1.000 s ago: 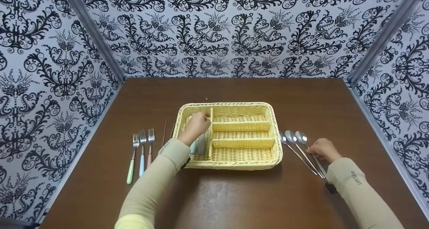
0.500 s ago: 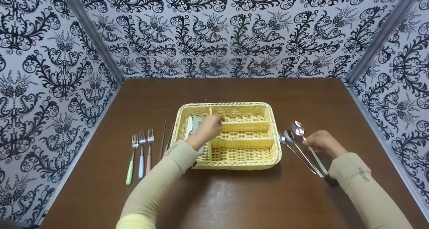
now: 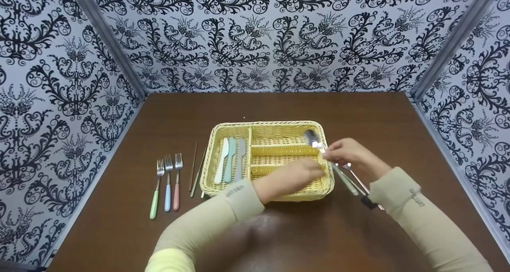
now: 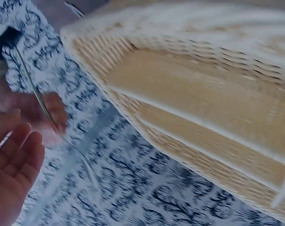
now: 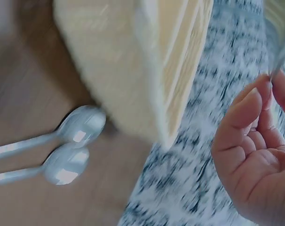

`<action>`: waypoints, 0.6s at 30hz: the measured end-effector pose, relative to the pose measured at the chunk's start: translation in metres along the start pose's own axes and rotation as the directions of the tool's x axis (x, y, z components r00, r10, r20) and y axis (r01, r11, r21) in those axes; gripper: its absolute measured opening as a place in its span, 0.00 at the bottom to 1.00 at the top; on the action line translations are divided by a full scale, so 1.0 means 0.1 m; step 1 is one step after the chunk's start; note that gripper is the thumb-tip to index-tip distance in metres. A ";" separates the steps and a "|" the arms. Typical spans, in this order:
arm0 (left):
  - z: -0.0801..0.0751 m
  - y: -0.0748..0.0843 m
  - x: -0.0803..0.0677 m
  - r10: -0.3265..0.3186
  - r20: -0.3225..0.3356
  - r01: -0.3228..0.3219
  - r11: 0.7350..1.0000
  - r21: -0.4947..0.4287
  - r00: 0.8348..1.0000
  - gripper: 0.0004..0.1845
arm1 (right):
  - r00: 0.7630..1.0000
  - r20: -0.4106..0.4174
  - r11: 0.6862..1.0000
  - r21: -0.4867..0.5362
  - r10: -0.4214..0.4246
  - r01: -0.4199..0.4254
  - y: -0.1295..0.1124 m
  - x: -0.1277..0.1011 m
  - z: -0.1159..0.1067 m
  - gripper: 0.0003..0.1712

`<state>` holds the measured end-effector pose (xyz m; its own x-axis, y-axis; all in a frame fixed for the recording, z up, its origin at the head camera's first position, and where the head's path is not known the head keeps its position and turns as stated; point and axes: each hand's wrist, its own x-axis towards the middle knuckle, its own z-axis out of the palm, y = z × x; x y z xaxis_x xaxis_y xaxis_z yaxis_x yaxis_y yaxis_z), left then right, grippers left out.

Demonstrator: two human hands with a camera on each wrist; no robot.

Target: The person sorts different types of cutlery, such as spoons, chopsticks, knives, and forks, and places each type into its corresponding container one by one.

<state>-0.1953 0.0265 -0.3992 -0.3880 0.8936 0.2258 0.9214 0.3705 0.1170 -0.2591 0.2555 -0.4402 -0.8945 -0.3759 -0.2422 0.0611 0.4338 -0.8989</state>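
My right hand (image 3: 354, 154) pinches a spoon (image 3: 311, 136) by its thin neck, beside the right rim of a yellow wicker basket (image 3: 275, 123). The spoon's bowl hangs over the basket's right end, and its pale green handle trails back toward the wrist. My left hand (image 3: 291, 178) is over the basket's front right part, its fingers near the right rim. In the left wrist view that left hand (image 4: 13, 169) has loosely bent fingers with nothing in them, close to the spoon (image 4: 34, 89). Two spoons (image 5: 81, 125) lie on the table beside the basket, partly hidden in the head view.
Three table knives (image 3: 240, 156) lie in the basket's left compartment. Dividers (image 3: 285, 146) split its right part into three long compartments. Left of the basket are chopsticks (image 3: 193, 166) and three forks (image 3: 167, 184) with coloured handles. Patterned walls (image 3: 255, 45) surround the brown table (image 3: 263, 106).
My right hand has lifted a spoon off the table and carried it left to the basket's rim. My left hand has moved right from the knife compartment, uncovering the knives.
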 end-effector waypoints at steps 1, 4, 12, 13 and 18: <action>0.01 0.05 0.03 0.056 0.012 -0.056 0.998 0.036 0.998 0.13 | 1.000 0.012 1.000 -0.016 -0.006 0.006 -0.05 0.02 0.06 0.14; 0.04 0.16 0.10 0.234 -0.010 -0.221 0.932 0.287 0.972 0.13 | 0.999 0.004 0.991 -0.126 0.037 -0.036 -0.42 -0.04 0.31 0.12; 0.23 0.21 0.13 0.222 -0.027 -0.169 0.808 0.565 0.975 0.09 | 0.997 0.047 0.962 -0.267 0.064 -0.049 -0.75 -0.01 0.65 0.08; 0.25 0.20 0.13 0.223 -0.030 -0.166 0.802 0.574 0.974 0.09 | 0.996 0.051 0.965 -0.258 0.067 -0.052 -0.75 0.00 0.67 0.07; 0.27 0.16 0.12 0.222 -0.037 -0.162 0.805 0.571 0.974 0.10 | 0.996 0.042 0.970 -0.232 0.083 -0.071 -0.71 0.03 0.73 0.06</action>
<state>-0.1846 0.0501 -0.4211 -0.1741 0.9436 0.2815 0.8162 0.2982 -0.4949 -0.2340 0.1640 -0.4034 -0.8668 -0.3730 -0.3308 0.0198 0.6372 -0.7704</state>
